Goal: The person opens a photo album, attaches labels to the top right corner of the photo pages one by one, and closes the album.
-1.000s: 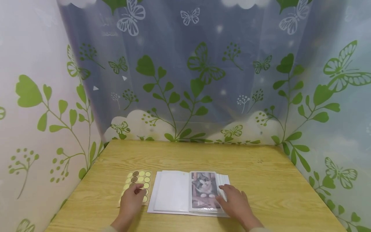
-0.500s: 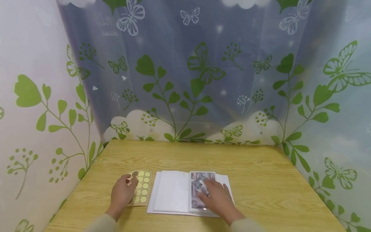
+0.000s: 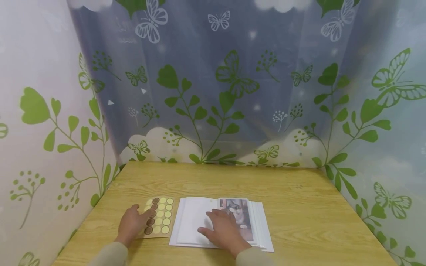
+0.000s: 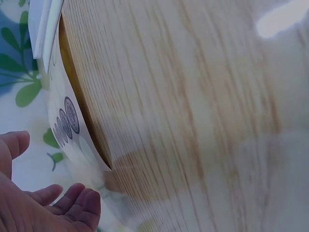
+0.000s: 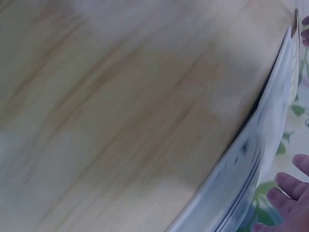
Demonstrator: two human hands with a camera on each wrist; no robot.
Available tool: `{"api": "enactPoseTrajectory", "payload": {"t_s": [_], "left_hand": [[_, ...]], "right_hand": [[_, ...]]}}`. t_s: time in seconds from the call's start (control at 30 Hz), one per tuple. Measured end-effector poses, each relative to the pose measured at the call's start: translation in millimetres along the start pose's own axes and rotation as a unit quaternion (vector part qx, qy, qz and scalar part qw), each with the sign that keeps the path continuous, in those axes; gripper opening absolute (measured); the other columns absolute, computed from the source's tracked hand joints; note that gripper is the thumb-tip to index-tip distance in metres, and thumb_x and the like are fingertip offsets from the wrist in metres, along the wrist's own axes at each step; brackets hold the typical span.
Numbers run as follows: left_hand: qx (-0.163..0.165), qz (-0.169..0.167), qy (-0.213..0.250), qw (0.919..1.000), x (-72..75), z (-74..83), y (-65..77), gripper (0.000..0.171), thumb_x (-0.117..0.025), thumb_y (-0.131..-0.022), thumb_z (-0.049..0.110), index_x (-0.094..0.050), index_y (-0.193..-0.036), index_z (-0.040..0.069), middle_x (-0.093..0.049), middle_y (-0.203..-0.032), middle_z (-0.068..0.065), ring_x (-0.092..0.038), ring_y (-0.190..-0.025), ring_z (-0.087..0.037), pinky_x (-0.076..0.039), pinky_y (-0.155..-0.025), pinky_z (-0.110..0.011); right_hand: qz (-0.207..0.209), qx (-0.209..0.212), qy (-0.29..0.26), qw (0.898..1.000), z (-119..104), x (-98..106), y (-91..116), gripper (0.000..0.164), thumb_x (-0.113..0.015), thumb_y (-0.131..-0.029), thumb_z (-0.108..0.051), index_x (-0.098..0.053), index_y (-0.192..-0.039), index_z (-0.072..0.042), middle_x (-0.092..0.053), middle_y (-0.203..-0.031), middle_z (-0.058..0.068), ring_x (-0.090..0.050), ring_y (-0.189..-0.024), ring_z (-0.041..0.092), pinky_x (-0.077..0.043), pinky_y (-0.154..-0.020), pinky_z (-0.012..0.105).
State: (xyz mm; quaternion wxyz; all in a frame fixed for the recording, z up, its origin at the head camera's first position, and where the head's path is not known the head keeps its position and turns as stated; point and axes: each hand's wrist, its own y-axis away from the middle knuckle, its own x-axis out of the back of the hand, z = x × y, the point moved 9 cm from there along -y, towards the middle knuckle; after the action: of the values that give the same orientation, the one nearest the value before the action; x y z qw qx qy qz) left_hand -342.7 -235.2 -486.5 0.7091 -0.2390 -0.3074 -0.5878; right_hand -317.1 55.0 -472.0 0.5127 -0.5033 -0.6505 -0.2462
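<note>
Lightly flatten the photo album (image 3: pixel 191 221) under the splayed right grip (image 3: pixel 223 231), relaxed left grip (image 3: pixel 132 224) by the sticker sheet (image 3: pixel 163 218), both empty.

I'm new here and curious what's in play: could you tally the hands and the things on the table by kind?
Left hand and right hand: 2
Album: 1
Cat photo in the album: 1
Sheet: 1
Total: 5

Tabletop (image 3: pixel 316 210) common to all views

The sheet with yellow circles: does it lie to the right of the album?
No, the sheet lies to the left of the album.
</note>
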Motion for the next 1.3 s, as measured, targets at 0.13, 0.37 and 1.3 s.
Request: {"api": "enactPoseTrajectory", "payload": {"t_s": [0.13, 0.37, 1.3], "left_hand": [[0.005, -0.006, -0.031, 0.9995, -1.0, -4.3, -0.6, 0.071, -0.054, -0.098, 0.034, -0.036, -0.133, -0.025, -0.046, -0.128, -0.045, -0.046, -0.118, -0.059, -0.041, -0.098, -0.064], [0.007, -0.021, -0.039, 0.9990, -5.6, -8.5, -0.6, 0.071, -0.059, -0.096, 0.037, -0.043, -0.127, -0.025, -0.050, -0.124, -0.044, -0.050, -0.114, -0.059, -0.047, -0.091, -0.062], [0.014, -0.024, -0.076, 0.9967, -7.4, -9.0, 2.0, 0.054, -0.055, -0.097, 0.043, -0.063, -0.087, -0.009, -0.061, -0.089, -0.024, -0.059, -0.080, -0.036, -0.053, -0.064, -0.047]], "right_hand": [[0.000, 0.010, 0.025, 1.000, -17.8, -13.6, -8.2, 0.062, -0.062, -0.089, -0.057, -0.063, -0.129, -0.009, -0.061, -0.132, 0.012, -0.052, -0.126, 0.029, -0.037, -0.105, 0.059], [-0.003, 0.006, 0.019, 1.000, -40.2, -32.1, -18.6, 0.062, -0.065, -0.087, -0.058, -0.065, -0.127, -0.012, -0.060, -0.133, 0.009, -0.050, -0.127, 0.025, -0.034, -0.108, 0.059], [-0.085, -0.030, 0.124, 0.988, -75.2, -75.9, -65.1, 0.067, -0.070, -0.078, -0.066, -0.069, -0.125, -0.018, -0.042, -0.152, 0.013, -0.030, -0.144, 0.030, -0.020, -0.116, 0.056]]}}
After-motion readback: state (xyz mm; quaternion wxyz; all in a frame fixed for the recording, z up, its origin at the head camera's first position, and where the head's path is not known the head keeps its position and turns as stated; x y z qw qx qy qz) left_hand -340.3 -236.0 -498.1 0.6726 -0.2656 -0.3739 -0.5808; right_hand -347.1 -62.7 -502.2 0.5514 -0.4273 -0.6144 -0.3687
